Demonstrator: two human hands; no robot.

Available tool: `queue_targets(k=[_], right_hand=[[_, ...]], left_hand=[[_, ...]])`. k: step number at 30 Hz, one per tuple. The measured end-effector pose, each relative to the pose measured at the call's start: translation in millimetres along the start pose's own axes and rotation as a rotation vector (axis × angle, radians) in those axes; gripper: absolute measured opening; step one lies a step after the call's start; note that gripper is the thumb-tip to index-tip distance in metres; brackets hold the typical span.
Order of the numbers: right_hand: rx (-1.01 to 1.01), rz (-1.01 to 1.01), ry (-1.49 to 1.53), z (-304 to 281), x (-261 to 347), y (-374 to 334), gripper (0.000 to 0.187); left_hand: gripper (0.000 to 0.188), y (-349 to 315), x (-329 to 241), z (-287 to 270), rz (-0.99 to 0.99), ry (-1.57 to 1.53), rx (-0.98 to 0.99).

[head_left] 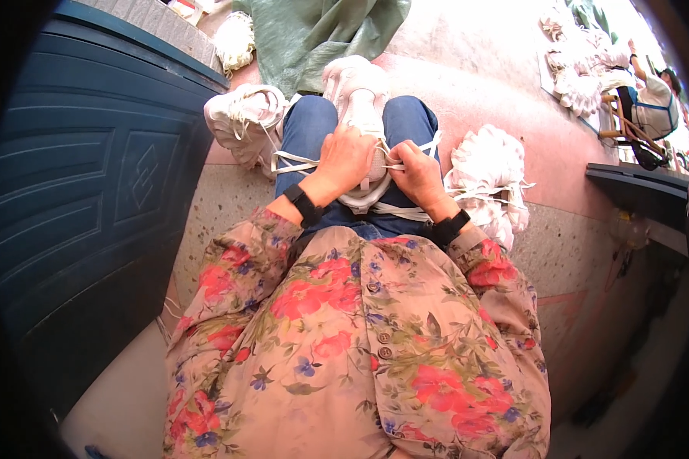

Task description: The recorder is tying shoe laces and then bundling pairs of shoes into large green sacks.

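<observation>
A white sneaker point(360, 103) rests between my knees, its toe pointing away and its heel opening toward me. My left hand point(346, 159) is closed over the left side of its lacing; its fingertips are partly hidden, with a white lace running out beside them. With thumb and forefinger pressed together, my right hand point(417, 172) grips a white shoelace point(394, 166) at the sneaker's right side. Loose lace ends point(295, 162) trail across my jeans on both sides.
More white shoes point(245, 118) lie by my left knee, and a bundle of them point(488, 180) sits right of my right knee. Ahead spreads a green sheet point(318, 38). A dark blue panelled door point(92, 183) stands close at left. A person point(651, 99) sits far right, near piled shoes point(578, 69).
</observation>
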State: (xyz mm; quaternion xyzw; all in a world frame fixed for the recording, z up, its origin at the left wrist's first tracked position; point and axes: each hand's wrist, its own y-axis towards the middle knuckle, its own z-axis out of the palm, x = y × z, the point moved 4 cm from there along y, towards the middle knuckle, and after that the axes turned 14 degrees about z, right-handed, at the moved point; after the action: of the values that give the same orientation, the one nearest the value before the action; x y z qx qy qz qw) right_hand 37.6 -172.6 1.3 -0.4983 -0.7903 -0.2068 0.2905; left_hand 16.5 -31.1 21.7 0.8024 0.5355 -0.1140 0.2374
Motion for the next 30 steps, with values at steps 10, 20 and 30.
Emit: queue_targets(k=[10, 20, 30], right_hand=[[-0.013, -0.029, -0.032, 2, 5, 0, 0.016], [0.140, 0.391, 0.199, -24, 0, -9, 0.024], [0.557, 0.612, 0.452, -4, -23, -7, 0.028]], left_hand=[[0.016, 25, 26, 16, -0.356, -0.137, 0.358], [0.021, 25, 41, 23, -0.434, -0.273, 0.436], [0.017, -12, 53, -20, -0.335, -0.293, 0.056]])
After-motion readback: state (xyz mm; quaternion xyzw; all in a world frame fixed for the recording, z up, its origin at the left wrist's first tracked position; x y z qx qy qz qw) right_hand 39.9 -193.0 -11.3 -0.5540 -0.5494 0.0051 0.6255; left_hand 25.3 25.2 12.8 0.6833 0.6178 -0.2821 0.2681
